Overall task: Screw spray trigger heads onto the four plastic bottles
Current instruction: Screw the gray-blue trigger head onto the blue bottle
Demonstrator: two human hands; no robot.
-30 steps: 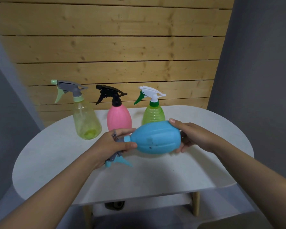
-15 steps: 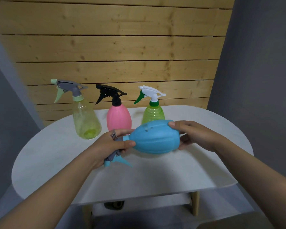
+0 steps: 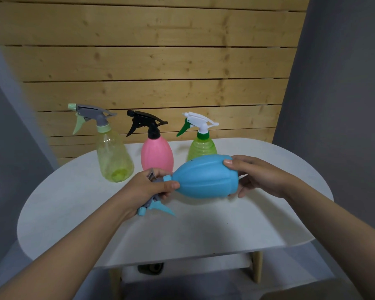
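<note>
A blue bottle (image 3: 204,176) lies on its side in the air above the white table (image 3: 74,204), neck pointing left. My right hand (image 3: 253,176) grips its base end. My left hand (image 3: 148,188) grips the grey and blue trigger head (image 3: 154,205) at the bottle's neck, its blue lever pointing down. Behind stand three upright bottles with heads on: a clear yellow bottle (image 3: 114,156) with a grey and pale green head, a pink bottle (image 3: 157,154) with a black head, and a green bottle (image 3: 200,147) with a white and green head.
A wooden slat wall (image 3: 160,61) rises behind the table. Grey walls close in on the left and right. The table's front edge runs just below my forearms, with wooden legs (image 3: 257,267) beneath.
The blue bottle has turned about its long axis in my right hand, and its base end has risen slightly. My left hand stays on the trigger head.
</note>
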